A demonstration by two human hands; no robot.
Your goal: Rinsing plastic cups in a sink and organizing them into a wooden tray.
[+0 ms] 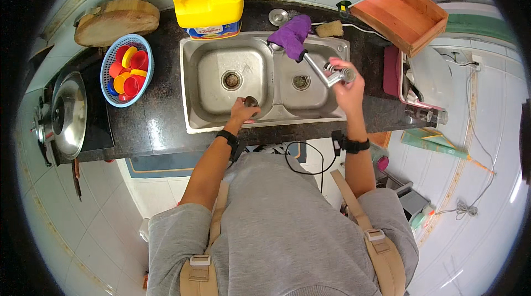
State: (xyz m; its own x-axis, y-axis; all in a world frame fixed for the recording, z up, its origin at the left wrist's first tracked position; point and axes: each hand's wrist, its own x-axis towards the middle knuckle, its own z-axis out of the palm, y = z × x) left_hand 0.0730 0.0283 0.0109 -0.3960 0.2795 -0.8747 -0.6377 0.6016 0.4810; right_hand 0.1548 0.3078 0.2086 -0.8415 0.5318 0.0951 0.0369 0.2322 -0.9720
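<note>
A double-bowl steel sink [189, 88] lies in front of me. Over the near part of its left bowl, my left hand [241, 112] is closed around a small dark-grey metal cup-like piece [251, 102], partly covered by my fingers. A silver faucet spout [317, 69] reaches across the right bowl from a base wrapped in purple cloth [291, 36]. My right hand [350, 88] grips the spout's end, where ringed metal parts show between the fingers; whether a separate small piece is also held, I cannot tell.
Behind the sink stand a yellow pump jug [207, 8], a metal strainer [278, 17] and a sponge [330, 29]. To the left are a blue basket [105, 69] of colourful cups, a round chopping board [116, 22] and a lidded pan [72, 113]. A wooden drawer [398, 14] sits back right.
</note>
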